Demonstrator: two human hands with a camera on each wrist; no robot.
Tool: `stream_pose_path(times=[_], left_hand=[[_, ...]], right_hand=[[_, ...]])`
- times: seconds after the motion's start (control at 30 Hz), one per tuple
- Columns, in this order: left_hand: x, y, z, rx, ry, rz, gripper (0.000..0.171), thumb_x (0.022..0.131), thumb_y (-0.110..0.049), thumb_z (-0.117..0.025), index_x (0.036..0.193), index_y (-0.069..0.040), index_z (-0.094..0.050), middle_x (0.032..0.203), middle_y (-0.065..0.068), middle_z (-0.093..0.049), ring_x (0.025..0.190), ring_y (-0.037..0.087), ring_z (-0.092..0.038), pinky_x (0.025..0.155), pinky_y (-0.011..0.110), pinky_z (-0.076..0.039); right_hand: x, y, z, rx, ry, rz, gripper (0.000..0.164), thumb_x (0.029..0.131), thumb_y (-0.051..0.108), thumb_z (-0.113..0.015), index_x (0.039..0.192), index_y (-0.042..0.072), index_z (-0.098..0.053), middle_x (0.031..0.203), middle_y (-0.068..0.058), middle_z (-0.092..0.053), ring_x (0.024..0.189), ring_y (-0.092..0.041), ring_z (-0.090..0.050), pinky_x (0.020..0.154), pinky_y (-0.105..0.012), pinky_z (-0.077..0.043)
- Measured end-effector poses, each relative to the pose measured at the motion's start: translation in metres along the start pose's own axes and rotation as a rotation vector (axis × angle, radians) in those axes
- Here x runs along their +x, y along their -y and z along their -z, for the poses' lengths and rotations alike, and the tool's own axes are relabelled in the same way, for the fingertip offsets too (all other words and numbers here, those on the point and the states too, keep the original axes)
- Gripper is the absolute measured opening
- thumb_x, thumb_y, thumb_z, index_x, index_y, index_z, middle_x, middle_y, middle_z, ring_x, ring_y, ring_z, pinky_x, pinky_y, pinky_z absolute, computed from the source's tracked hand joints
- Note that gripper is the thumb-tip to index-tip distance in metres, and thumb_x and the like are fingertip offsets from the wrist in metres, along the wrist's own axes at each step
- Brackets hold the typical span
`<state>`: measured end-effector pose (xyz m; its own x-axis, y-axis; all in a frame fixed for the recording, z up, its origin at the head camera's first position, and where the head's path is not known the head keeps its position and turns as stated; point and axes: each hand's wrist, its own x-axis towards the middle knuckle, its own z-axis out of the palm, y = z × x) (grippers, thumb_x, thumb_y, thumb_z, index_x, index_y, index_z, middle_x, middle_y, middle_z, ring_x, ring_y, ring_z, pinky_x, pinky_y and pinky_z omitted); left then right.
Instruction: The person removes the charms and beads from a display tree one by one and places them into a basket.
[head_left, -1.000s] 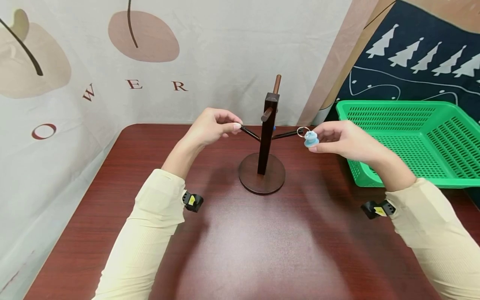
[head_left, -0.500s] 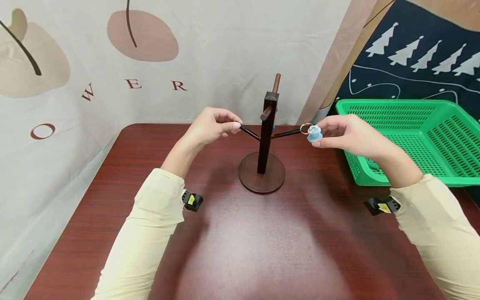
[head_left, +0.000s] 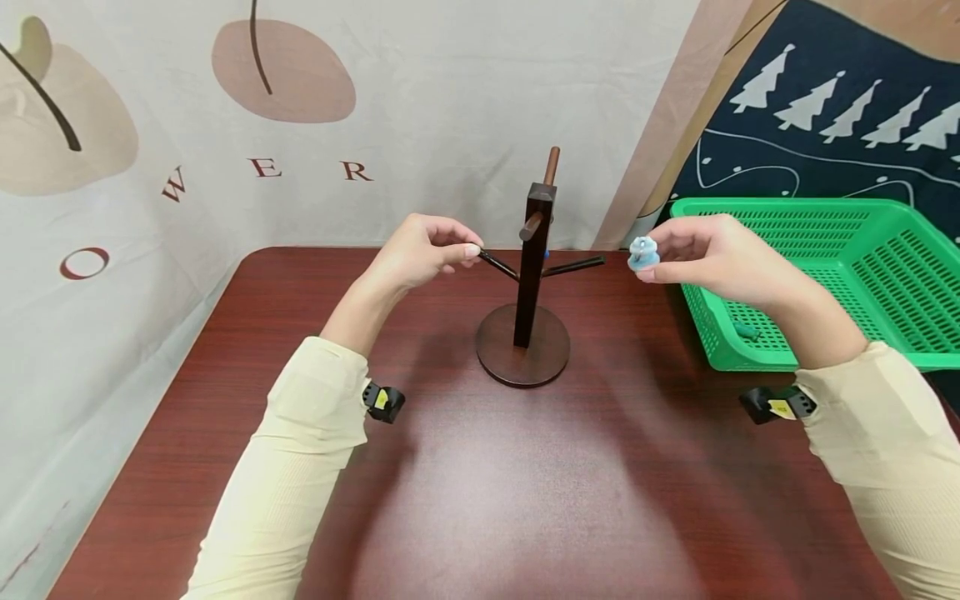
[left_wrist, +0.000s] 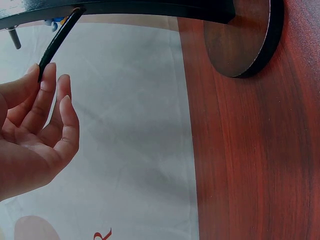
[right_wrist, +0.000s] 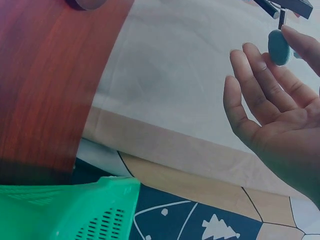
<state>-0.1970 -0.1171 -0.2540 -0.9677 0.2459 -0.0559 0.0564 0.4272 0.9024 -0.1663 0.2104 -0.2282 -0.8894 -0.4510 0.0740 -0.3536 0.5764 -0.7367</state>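
A dark wooden mug tree [head_left: 531, 267] with a round base [head_left: 498, 350] stands on the table. My left hand [head_left: 426, 252] pinches the tip of its left peg [head_left: 500, 265] between thumb and index finger; the left wrist view shows the other fingers [left_wrist: 70, 120] loosely bent. My right hand [head_left: 712, 254] pinches a small light-blue keychain charm [head_left: 643, 253], out beyond the tip of the bare right peg [head_left: 573, 267]. From the right wrist it appears as a teal oval charm [right_wrist: 278, 47] at the fingertips. Something small and blue [left_wrist: 54, 24] shows behind the post, mostly hidden.
A green plastic basket [head_left: 693, 312] stands at the right, partly under the right forearm. In it lies a small dark green item [head_left: 746, 331]. The reddish-brown table [head_left: 480, 483] ends at a printed cloth backdrop [head_left: 435, 142].
My right hand has drawn the charm and its ring to the right and slightly up, off the right peg's tip. The left hand has stayed on its peg.
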Motion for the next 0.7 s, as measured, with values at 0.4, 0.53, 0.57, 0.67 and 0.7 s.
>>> stream_pose_path(times=[0.4, 0.53, 0.57, 0.67, 0.7], left_hand=[[-0.001, 0.000, 0.000, 0.011, -0.003, -0.004, 0.012, 0.086, -0.006, -0.064, 0.096, -0.001, -0.067, 0.079, 0.004, -0.066, 0.074, 0.011, -0.062, 0.065, 0.025, -0.048], [-0.001, 0.000, 0.000, 0.005, -0.001, -0.005, 0.012, 0.085, -0.005, -0.064, 0.095, 0.000, -0.067, 0.081, 0.006, -0.067, 0.074, 0.011, -0.062, 0.065, 0.025, -0.048], [-0.001, 0.000, 0.000, 0.005, -0.002, -0.005, 0.012, 0.086, -0.005, -0.063, 0.095, 0.000, -0.067, 0.082, 0.007, -0.067, 0.074, 0.011, -0.062, 0.065, 0.025, -0.048], [-0.001, 0.000, 0.000, 0.005, 0.000, -0.007, 0.012, 0.085, -0.006, -0.064, 0.095, -0.001, -0.068, 0.084, 0.009, -0.067, 0.074, 0.012, -0.062, 0.065, 0.025, -0.047], [0.000, 0.000, -0.001, 0.006, -0.001, -0.007, 0.011, 0.085, -0.006, -0.064, 0.095, -0.001, -0.068, 0.084, 0.009, -0.067, 0.074, 0.011, -0.062, 0.065, 0.025, -0.047]], right_hand=[[-0.005, -0.005, 0.017, -0.012, -0.072, -0.051, 0.026, 0.080, 0.012, -0.071, 0.103, 0.002, -0.062, 0.085, 0.000, -0.066, 0.075, -0.013, -0.062, 0.066, -0.017, -0.048], [-0.006, -0.007, 0.025, -0.046, -0.105, -0.083, 0.028, 0.080, 0.015, -0.072, 0.104, 0.004, -0.062, 0.084, 0.003, -0.065, 0.074, -0.011, -0.060, 0.065, -0.016, -0.047], [-0.006, -0.008, 0.027, -0.051, -0.111, -0.085, 0.027, 0.080, 0.015, -0.072, 0.103, 0.004, -0.062, 0.084, 0.002, -0.065, 0.074, -0.011, -0.060, 0.065, -0.016, -0.047], [-0.008, -0.011, 0.034, -0.034, -0.128, -0.079, 0.024, 0.080, 0.012, -0.071, 0.101, 0.004, -0.063, 0.081, 0.003, -0.065, 0.072, -0.011, -0.060, 0.065, -0.014, -0.048], [-0.009, -0.012, 0.036, -0.027, -0.133, -0.076, 0.023, 0.080, 0.010, -0.071, 0.101, 0.003, -0.063, 0.080, 0.004, -0.065, 0.071, -0.011, -0.060, 0.065, -0.014, -0.048]])
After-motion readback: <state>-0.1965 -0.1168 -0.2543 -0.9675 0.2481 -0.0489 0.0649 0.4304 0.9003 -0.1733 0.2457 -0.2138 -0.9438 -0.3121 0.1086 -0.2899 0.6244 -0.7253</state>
